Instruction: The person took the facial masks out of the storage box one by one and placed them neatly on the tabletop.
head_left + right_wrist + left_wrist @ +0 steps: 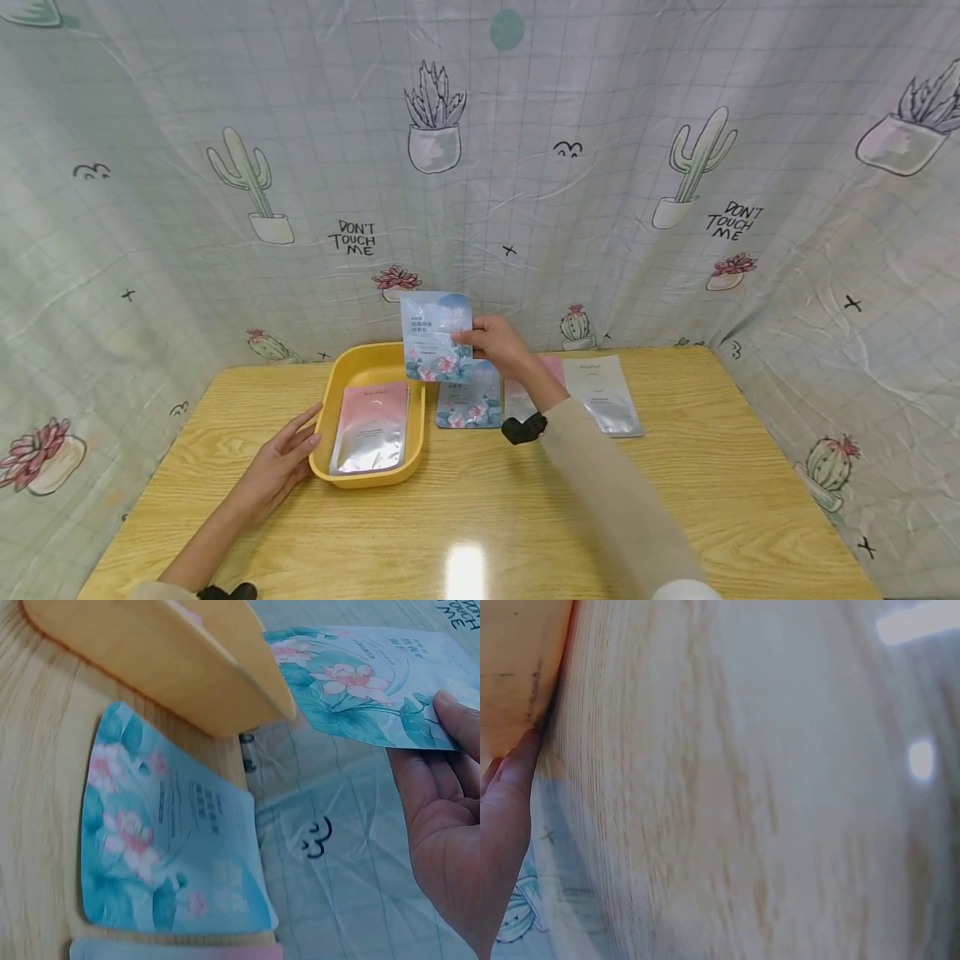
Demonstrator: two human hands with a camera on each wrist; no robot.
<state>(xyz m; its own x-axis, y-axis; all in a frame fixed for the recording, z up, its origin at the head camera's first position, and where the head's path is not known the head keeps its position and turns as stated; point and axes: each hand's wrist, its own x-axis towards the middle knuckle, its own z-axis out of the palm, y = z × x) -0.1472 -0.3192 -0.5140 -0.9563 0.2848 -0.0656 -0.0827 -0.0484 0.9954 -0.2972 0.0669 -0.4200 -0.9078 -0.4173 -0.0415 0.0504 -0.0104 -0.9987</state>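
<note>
Wood-grain table [480,487], yellow-brown and glossy, with a bright reflection [465,571] nearer the person than the grip of the right hand [501,342]. Directly on it: 1 yellow tray [375,481] and a row of 3 visible sachets. The tray stands left of the right hand's grip, its left side at the fingers of the left hand [281,462]. The blue lotus-printed sachet [468,407] lies below the grip, just beside the tray; the pink-and-silver sachet [517,402], under the right wrist, is partly hidden; the cream-and-silver sachet [600,392] lies right of the grip.
</note>
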